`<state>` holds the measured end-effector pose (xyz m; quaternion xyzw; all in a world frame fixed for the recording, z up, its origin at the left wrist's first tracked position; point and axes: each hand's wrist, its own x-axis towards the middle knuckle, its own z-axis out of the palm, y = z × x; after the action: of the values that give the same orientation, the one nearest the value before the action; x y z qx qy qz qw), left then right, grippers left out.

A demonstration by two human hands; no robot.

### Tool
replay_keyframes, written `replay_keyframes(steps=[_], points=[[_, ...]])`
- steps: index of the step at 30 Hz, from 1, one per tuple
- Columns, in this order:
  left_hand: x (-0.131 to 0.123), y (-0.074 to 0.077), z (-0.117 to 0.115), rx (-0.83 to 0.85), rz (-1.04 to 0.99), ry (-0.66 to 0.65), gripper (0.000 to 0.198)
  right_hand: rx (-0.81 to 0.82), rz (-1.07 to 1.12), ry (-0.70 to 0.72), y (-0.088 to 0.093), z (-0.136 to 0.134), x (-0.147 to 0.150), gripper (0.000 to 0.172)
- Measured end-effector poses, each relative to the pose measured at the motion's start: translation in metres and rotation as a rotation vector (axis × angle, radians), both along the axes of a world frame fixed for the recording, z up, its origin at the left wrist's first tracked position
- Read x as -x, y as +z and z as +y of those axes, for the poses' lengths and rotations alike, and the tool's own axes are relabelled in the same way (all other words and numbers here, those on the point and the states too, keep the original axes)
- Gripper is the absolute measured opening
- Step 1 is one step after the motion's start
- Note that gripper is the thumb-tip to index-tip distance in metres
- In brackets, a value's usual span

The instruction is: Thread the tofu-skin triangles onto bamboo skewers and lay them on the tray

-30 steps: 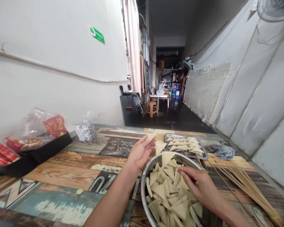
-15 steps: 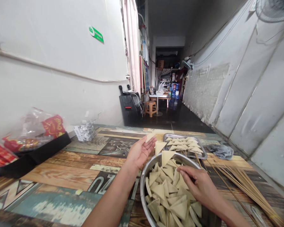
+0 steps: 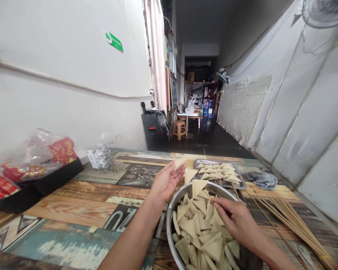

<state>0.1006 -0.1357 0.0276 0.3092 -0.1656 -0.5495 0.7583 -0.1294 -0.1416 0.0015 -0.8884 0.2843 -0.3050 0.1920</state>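
Above the far rim of a round metal bowl [image 3: 171,240], my left hand [image 3: 166,180] is closed on a pale tofu triangle [image 3: 179,164], its thumb lying along the piece. My right hand [image 3: 236,217] pinches a thin wooden skewer [image 3: 210,196] over the bowl. Two more triangles, one nearer [image 3: 198,187] and one farther [image 3: 189,175], are threaded on that skewer, in line with the piece in my left hand. Whether the tip has entered this last piece is hidden. Loose tofu triangles [image 3: 202,236] heap up inside the bowl.
Behind the bowl, a metal tray [image 3: 243,184] bears rows of skewered triangles. Bare skewers [image 3: 295,228] fan out at the right, near a crumpled grey cloth [image 3: 261,180]. On the left stand a black box [image 3: 53,180] with red packets and a clear bag of small silvery things [image 3: 100,156].
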Motion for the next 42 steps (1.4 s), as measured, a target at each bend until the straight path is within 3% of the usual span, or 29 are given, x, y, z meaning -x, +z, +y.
replay_keyframes(steps=[7, 15, 42], points=[[0.001, -0.0004, -0.002, 0.041, -0.037, 0.114, 0.021, 0.011, -0.017, -0.003, 0.0004, -0.0006, 0.0008, 0.021], [-0.0007, -0.0027, -0.0028, 0.007, -0.039, 0.159, 0.019, 0.003, -0.035, -0.006, -0.0016, -0.0014, 0.0013, 0.021], [-0.0011, -0.0022, -0.0025, -0.004, -0.05, 0.152, 0.013, 0.018, 0.005, 0.003, 0.0039, 0.0023, -0.0011, 0.026]])
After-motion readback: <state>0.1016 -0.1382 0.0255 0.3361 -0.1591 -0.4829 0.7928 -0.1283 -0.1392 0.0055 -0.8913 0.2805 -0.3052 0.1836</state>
